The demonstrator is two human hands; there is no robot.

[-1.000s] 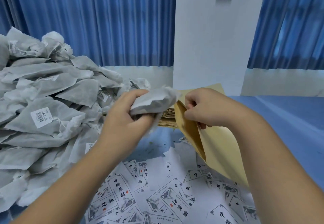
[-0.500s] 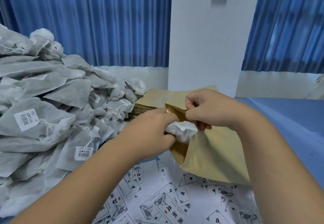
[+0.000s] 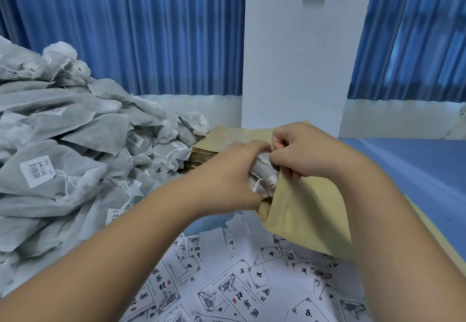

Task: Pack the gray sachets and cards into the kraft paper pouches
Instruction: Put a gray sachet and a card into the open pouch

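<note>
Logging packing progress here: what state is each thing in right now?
Kraft pouch: mouth open, edge in the grip of the right hand.
Gray sachet: partly inside the pouch mouth, in the grip of the left hand.
Sachet pile: heaped, unpacked.
Pouch stack: flat, stacked.
Cards: scattered loose, mostly face up.

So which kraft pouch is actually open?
The kraft pouch pinched by the right hand, a gray sachet in its mouth; the stacked pouches behind lie flat.
</note>
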